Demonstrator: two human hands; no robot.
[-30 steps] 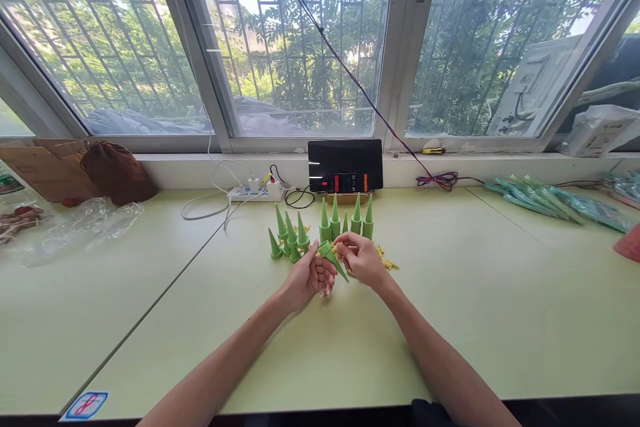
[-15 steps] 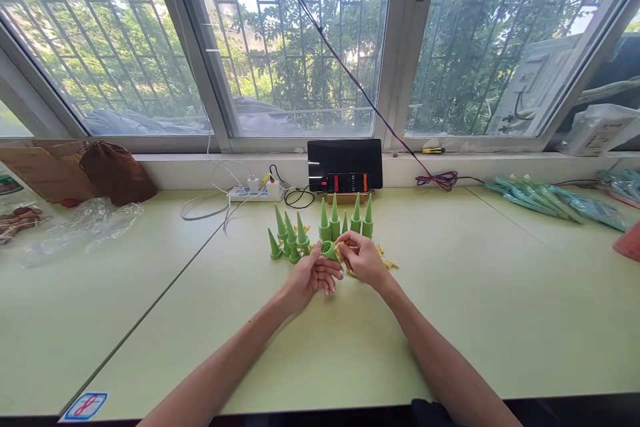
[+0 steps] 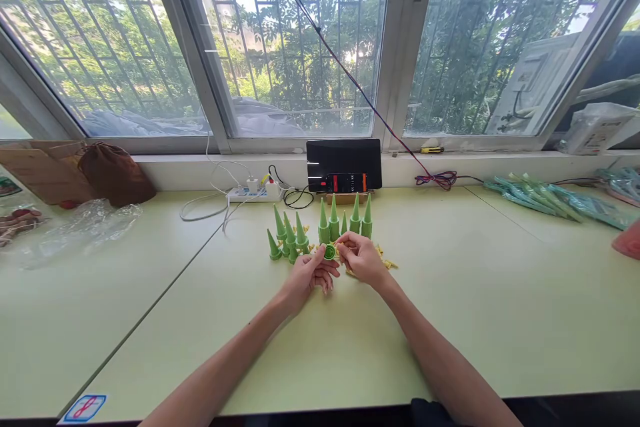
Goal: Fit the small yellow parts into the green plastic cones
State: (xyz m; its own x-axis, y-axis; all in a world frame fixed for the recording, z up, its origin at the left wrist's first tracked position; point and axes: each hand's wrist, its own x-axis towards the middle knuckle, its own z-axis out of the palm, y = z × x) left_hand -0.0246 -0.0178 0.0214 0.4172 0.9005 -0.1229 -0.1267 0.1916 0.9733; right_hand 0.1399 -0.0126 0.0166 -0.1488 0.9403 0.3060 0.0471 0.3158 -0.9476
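Note:
My left hand (image 3: 309, 275) is closed on a hollow green plastic cone (image 3: 329, 252), its round open end turned up toward me and the tip hidden. Close against the cone's rim, the fingers of my right hand (image 3: 361, 259) are pinched on a small yellow piece, mostly covered by the fingertips. Several green cones (image 3: 290, 240) stand point up just beyond my left hand. Another group of green cones (image 3: 334, 220) is upright behind both hands. Small yellow plastic pieces (image 3: 389, 263) lie scattered beside my right hand and among the cones.
A phone (image 3: 346, 183) leans on a dark tablet (image 3: 345, 157) at the back of the table. To its left is a white power strip (image 3: 255, 193) with cables. Clear plastic bags (image 3: 83, 227) lie far left, green-blue packets (image 3: 545, 199) far right.
The green cone in my left hand has tilted so its open end faces me more. My right hand stays beside its rim, nearly unmoved.

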